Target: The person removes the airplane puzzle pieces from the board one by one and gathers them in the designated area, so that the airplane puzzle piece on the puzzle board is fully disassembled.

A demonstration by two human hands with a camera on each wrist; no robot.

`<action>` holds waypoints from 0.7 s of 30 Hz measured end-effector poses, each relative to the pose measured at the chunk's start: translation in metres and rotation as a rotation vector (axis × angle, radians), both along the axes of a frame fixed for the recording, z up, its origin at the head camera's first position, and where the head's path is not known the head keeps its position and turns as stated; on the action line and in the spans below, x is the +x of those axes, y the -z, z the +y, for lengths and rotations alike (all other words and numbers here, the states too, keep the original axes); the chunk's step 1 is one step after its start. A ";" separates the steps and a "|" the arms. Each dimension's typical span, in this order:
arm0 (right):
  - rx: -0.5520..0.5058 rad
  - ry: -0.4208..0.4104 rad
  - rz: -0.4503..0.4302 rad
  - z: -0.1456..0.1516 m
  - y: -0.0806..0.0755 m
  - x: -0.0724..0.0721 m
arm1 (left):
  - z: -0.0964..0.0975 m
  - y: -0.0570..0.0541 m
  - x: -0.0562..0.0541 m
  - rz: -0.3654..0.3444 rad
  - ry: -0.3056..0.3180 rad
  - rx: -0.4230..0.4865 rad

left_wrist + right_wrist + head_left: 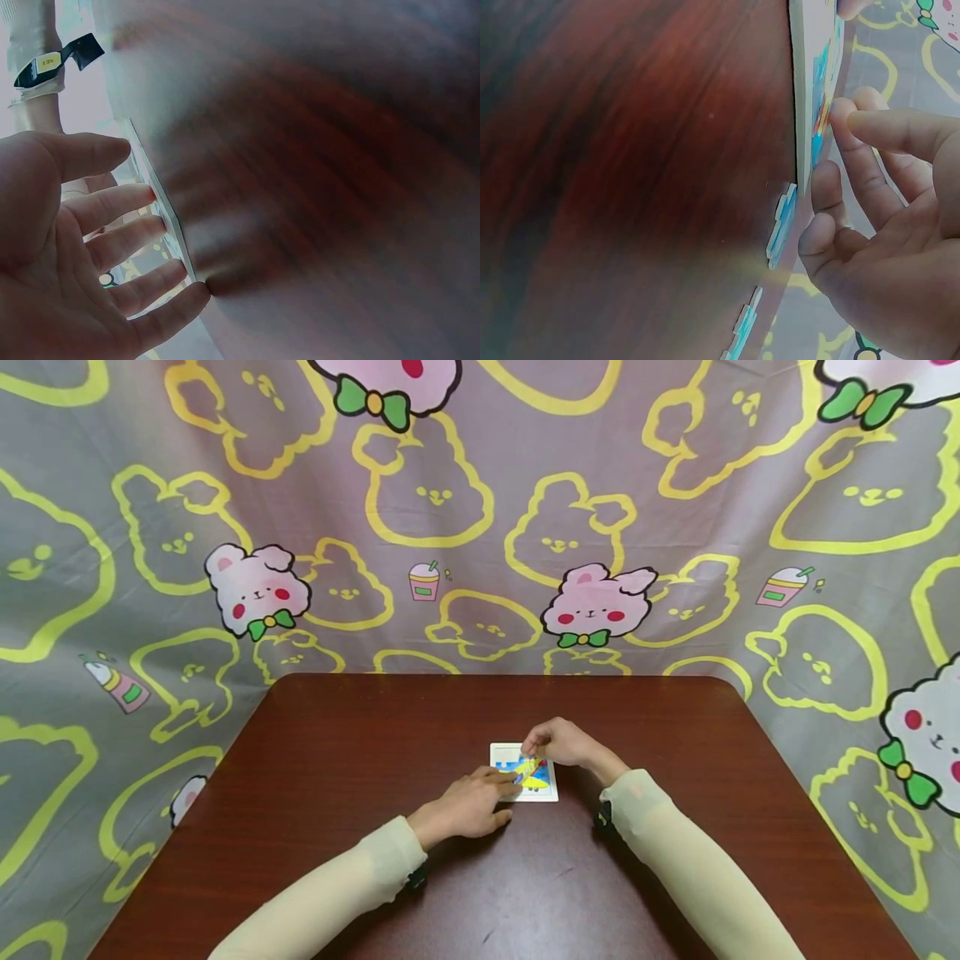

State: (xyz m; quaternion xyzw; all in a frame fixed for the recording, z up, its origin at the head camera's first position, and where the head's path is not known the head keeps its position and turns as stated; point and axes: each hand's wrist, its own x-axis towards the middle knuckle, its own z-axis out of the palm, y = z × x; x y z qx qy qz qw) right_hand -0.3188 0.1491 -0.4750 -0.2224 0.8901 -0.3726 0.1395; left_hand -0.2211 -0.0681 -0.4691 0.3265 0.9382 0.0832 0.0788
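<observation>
A small jigsaw puzzle in a white-edged tray (554,792) lies on the brown table, showing a blue and yellow picture (535,782). My left hand (468,803) rests at the tray's left side, its fingers reaching over the picture. In the left wrist view the fingers of that hand (82,232) are spread and fairly straight along the tray's edge. Above the upper right part of the puzzle is my right hand (566,745). Its thumb and forefinger come together close to the picture in the right wrist view (892,180); whether a piece is between them is hidden.
Two loose blue puzzle pieces, a nearer one (781,226) and another (742,326), lie on the table beyond the tray in the right wrist view. A patterned curtain (480,527) hangs behind the table (360,718).
</observation>
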 end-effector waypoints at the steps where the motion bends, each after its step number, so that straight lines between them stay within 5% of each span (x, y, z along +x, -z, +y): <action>1: 0.001 -0.002 0.000 0.000 0.000 0.000 | 0.000 0.000 0.000 0.000 0.001 0.001; 21: 0.012 -0.063 0.031 -0.001 0.002 -0.005 | 0.000 0.001 0.000 0.012 0.011 -0.011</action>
